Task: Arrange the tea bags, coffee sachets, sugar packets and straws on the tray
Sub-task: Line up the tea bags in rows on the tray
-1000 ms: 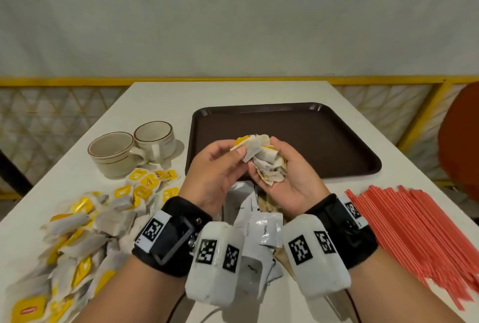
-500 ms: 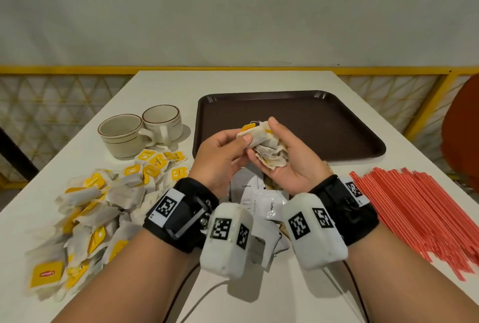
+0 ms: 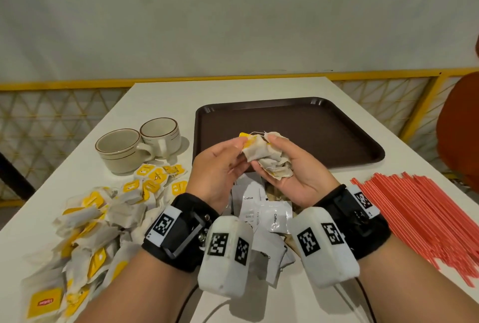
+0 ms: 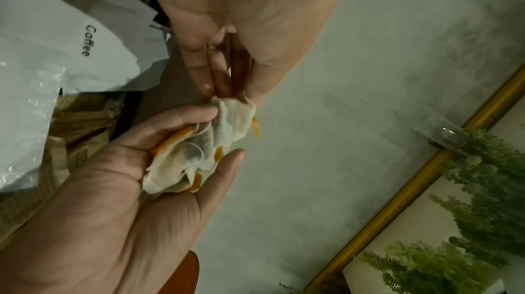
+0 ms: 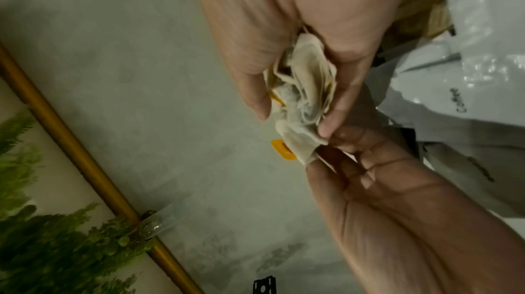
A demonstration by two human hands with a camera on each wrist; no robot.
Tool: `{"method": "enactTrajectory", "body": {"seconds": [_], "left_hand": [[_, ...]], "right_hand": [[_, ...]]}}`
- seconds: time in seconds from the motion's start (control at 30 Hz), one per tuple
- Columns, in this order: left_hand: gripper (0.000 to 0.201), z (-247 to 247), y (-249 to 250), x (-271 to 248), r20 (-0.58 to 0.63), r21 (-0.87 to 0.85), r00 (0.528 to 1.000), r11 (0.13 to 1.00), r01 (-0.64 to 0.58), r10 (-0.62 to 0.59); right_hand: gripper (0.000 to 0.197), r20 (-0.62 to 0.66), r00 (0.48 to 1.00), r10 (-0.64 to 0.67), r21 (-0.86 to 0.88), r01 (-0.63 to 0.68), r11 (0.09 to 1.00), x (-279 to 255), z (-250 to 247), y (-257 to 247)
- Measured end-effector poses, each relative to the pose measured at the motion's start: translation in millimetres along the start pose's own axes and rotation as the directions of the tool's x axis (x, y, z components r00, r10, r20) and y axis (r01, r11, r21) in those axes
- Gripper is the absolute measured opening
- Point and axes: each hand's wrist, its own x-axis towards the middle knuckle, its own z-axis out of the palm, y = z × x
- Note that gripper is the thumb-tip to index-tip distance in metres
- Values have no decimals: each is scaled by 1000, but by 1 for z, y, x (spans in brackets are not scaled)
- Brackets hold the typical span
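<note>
My right hand (image 3: 272,159) cups a crumpled bunch of tea bags (image 3: 276,171) with yellow tags, just above the front edge of the bare brown tray (image 3: 337,141). My left hand (image 3: 239,150) pinches the top tea bag (image 3: 256,151) of that bunch between thumb and fingers. In the left wrist view the left fingertips (image 4: 210,88) nip the bag's corner (image 4: 235,115). In the right wrist view the right hand (image 5: 295,115) curls round the bunch (image 5: 306,83). More tea bags (image 3: 90,219) lie heaped at the left, coffee sachets (image 3: 259,208) under my wrists, red straws (image 3: 427,219) at the right.
Two beige cups (image 3: 121,149) stand left of the tray. Brown packets (image 4: 76,119) show beneath the coffee sachets. A yellow railing (image 3: 388,76) runs past the table's far edge, and an orange chair (image 3: 461,136) stands at the right.
Both hands stay together over the tray's front edge. My left fingers have drawn the top tea bag slightly leftward, out of the bunch in my right hand.
</note>
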Motion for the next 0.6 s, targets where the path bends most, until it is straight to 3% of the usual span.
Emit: {"method": "enactTrajectory", "body": {"seconds": [0.13, 0.27, 0.4, 0.6], "left_hand": [[14, -4, -2, 3, -36, 41, 997, 996, -73, 75], [26, 0, -3, 4, -77, 94, 988, 988, -124, 131], [31, 2, -3, 5, -22, 253, 986, 955, -153, 163], [10, 0, -3, 12, 93, 437, 976, 873, -218, 198]], "right_hand": [[47, 43, 998, 38, -21, -37, 999, -2, 0, 4], [61, 55, 999, 5, -96, 1, 995, -2, 0, 10], [57, 77, 996, 46, -58, -42, 997, -2, -4, 6], [46, 63, 995, 82, -7, -81, 997, 3, -5, -1]]}}
